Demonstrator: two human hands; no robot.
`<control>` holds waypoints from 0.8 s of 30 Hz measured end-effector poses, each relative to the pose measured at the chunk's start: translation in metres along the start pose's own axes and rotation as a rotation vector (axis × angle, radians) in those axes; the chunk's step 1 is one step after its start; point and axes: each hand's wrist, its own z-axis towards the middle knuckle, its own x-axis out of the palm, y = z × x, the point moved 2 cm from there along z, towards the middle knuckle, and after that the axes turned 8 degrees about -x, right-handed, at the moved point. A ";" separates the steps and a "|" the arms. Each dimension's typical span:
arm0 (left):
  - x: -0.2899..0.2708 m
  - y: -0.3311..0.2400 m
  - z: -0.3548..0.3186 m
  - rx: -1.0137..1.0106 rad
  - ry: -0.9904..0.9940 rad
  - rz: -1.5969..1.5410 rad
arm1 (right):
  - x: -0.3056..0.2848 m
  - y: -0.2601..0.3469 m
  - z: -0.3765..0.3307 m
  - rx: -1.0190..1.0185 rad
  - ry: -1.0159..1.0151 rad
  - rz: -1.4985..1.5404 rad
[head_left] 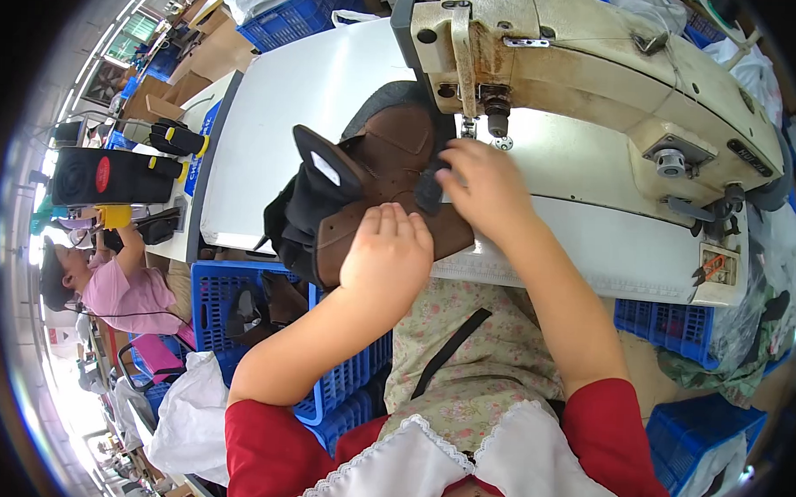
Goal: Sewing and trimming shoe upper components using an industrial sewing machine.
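A brown leather shoe upper [397, 134] with dark grey lining lies on the white sewing table, its far part just left of the presser foot. Black padded parts and a raised flap with a white label bunch up at its left side. My left hand [387, 248] grips the near part of the upper, fingers together across the leather; its thumb is hidden. On the right, my right hand [489, 189] has its bent fingers closed on the dark edge of the upper, close to the needle area. The sewing machine's presser foot [469, 126] stands beside the upper.
The cream sewing machine [588, 71] spans the far right of the table [272, 95]. Below its left edge is a blue crate [212, 299] with dark pieces inside. Small orange-handled snips [709, 268] lie at the right corner. Another person [129, 283] works at far left.
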 end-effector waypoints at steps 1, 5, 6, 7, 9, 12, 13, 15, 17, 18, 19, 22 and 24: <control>-0.002 0.004 -0.003 0.001 -0.003 -0.013 | -0.008 -0.002 -0.006 -0.001 -0.081 -0.135; -0.012 0.021 -0.013 -0.005 0.052 -0.024 | -0.006 -0.018 -0.019 0.079 -0.023 -0.267; -0.015 0.026 -0.017 -0.012 0.069 -0.021 | -0.002 -0.019 -0.021 0.086 -0.024 -0.269; -0.021 0.032 -0.022 -0.012 0.105 -0.026 | 0.002 -0.018 -0.021 0.083 -0.020 -0.256; -0.029 0.042 -0.032 -0.025 0.116 -0.039 | 0.015 -0.011 -0.018 0.082 -0.012 -0.240; -0.036 0.049 -0.046 -0.056 0.133 -0.056 | 0.043 0.003 -0.006 0.022 -0.044 -0.202; -0.038 0.050 -0.051 -0.072 0.133 -0.056 | 0.059 0.005 0.001 -0.002 -0.033 -0.180; -0.041 0.050 -0.057 -0.092 0.138 -0.055 | 0.071 0.012 0.016 -0.029 -0.024 -0.148; -0.042 0.050 -0.059 -0.095 0.134 -0.056 | 0.077 0.007 0.031 -0.080 -0.069 -0.108; -0.043 0.049 -0.059 -0.093 0.130 -0.061 | 0.077 0.004 0.034 -0.127 -0.112 -0.072; -0.043 0.050 -0.060 -0.100 0.130 -0.057 | 0.074 0.007 0.035 -0.134 -0.112 -0.068; -0.042 0.051 -0.058 -0.105 0.106 -0.062 | 0.048 0.007 0.033 0.050 -0.091 0.188; -0.040 0.049 -0.055 -0.095 0.076 -0.040 | 0.008 0.030 0.017 0.215 -0.072 0.249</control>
